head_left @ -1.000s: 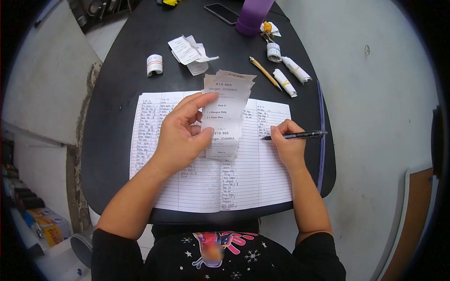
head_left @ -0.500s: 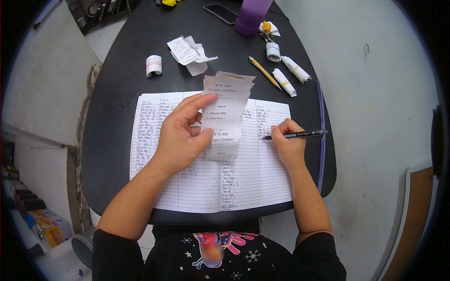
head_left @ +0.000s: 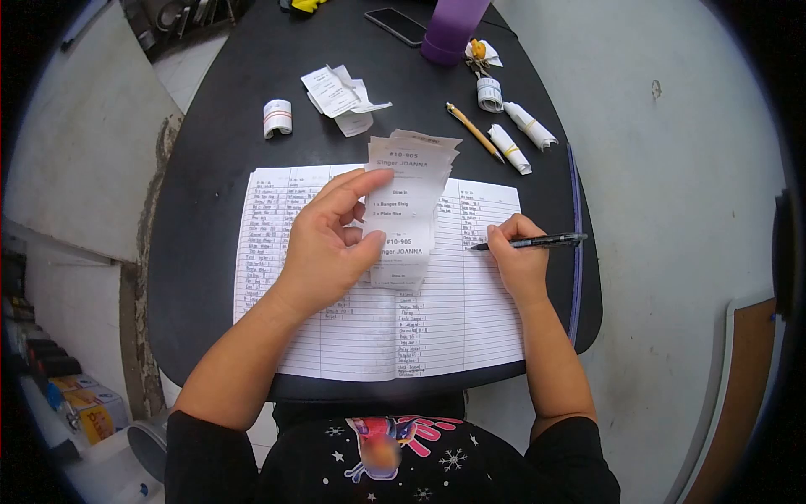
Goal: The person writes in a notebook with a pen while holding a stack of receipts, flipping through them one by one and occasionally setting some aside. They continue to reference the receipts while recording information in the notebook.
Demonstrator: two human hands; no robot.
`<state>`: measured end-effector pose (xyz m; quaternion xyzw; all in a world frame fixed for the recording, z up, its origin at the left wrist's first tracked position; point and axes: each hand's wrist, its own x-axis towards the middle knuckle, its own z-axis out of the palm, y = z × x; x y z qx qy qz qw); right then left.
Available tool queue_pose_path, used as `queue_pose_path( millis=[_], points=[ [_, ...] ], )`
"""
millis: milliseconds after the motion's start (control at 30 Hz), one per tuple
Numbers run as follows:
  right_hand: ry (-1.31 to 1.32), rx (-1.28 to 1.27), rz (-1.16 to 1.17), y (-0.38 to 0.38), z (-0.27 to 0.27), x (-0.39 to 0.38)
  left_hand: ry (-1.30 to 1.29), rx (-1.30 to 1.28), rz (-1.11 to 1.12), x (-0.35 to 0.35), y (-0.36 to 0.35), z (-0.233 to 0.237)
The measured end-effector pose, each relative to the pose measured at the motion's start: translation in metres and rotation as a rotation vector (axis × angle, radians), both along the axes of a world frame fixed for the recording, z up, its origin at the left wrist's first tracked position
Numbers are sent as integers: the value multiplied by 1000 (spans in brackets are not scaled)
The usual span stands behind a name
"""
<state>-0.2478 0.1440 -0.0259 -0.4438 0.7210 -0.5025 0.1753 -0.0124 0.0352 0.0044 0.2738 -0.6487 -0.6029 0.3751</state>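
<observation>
A stack of printed receipts is held upright in my left hand, its fingers and thumb closed on the left edge. Below the receipts lies an open lined notebook with columns of handwriting, partly hidden by the stack and my hands. My right hand grips a black pen whose tip is at the upper part of the right page. The lower fingers of my right hand rest on that page.
Beyond the notebook on the black table are loose receipts, a curled paper roll, a tan pen, rolled papers, a purple container and a phone. A wall runs along the right.
The receipts in my left hand have shifted very slightly to the right. My right hand and the pen are in nearly the same place.
</observation>
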Motion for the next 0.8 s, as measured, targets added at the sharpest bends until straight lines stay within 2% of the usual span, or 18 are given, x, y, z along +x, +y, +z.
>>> queue_pose_path(
  millis=[433,800],
  points=[
    [-7,-7,-8,0,0,-1,-51,-9,3,-1,2,6],
    [-8,-32,-18,0,-2,-1,2,20,3,-2,3,5]
  ],
)
